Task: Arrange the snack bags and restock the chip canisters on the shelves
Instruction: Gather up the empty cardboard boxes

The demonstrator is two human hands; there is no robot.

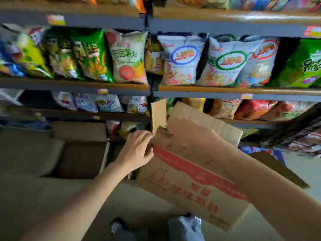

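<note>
The left hand [137,150] held the box [191,171] edge, fingers curled. The right grip hid behind the box. Bags [180,60] filled the shelf [225,88].

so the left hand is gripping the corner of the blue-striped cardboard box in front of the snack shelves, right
Not quite: the stripe is red, not blue. The head view shows the left hand gripping the corner of the red-striped cardboard box in front of the snack shelves. The right hand is hidden behind the box.
</note>
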